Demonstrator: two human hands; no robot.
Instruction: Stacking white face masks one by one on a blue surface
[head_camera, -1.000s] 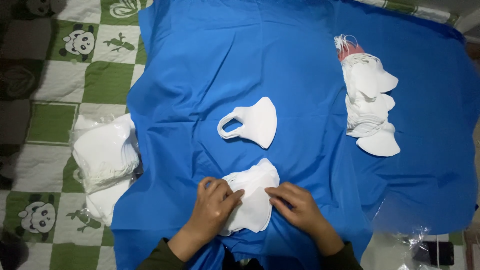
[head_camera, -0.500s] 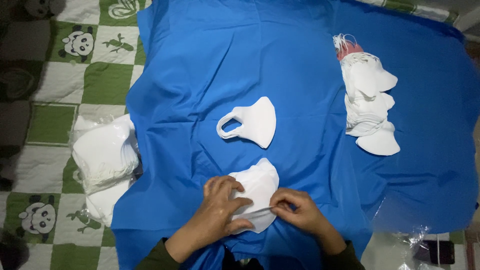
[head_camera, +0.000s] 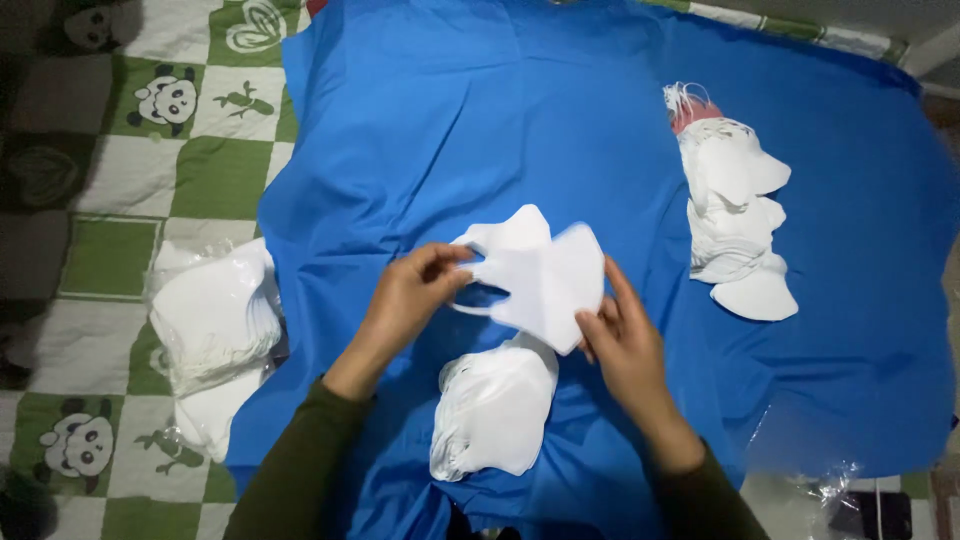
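You have lots of bare blue cloth (head_camera: 420, 130) around your hands. Your left hand (head_camera: 405, 295) and right hand (head_camera: 620, 345) each pinch the white mask (head_camera: 540, 275), above the mask stack (head_camera: 495, 410).

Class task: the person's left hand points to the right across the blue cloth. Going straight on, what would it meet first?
The left hand already touches the white face mask; that mask comes first, though depth is hard to judge.

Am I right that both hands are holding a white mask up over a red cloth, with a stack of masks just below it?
Not quite: the cloth is blue, not red, as the head view shows. The left hand and right hand do hold a white mask above a stack of masks.
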